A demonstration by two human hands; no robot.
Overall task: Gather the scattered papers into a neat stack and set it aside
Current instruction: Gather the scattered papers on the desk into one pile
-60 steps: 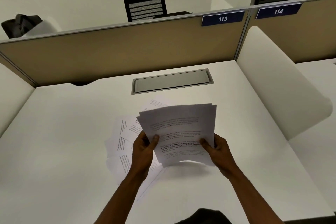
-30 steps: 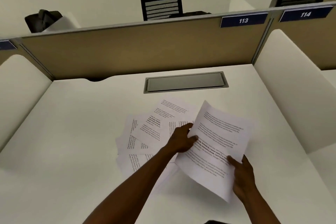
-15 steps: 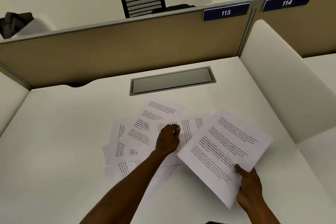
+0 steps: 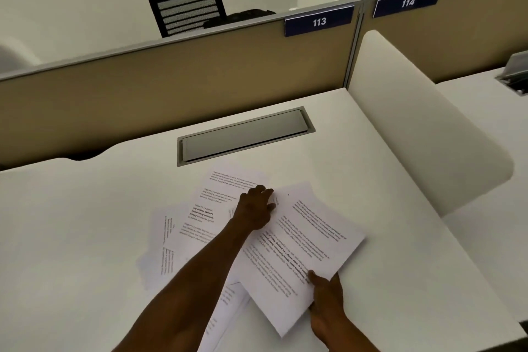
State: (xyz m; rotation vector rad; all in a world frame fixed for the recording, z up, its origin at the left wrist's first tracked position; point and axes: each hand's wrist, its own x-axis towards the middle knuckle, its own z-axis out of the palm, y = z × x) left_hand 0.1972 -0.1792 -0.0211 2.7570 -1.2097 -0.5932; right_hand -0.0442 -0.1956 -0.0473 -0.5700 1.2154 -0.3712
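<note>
On the near right of the desk [image 4: 85, 208], the right hand [image 4: 328, 297] pinches the gathered stack [image 4: 303, 248]; the left hand [image 4: 255, 208], fingers curled, reaches scattered papers [image 4: 183, 226]. One-cornered hold could let sheets slide out.

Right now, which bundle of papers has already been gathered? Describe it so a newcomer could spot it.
Start at the grey hatch set into the white desk. Nearer the person and to the right, a bundle of papers is pinched at its near corner by the right hand. Unlike the loose sheets fanned to its left, it lies on top.
</note>
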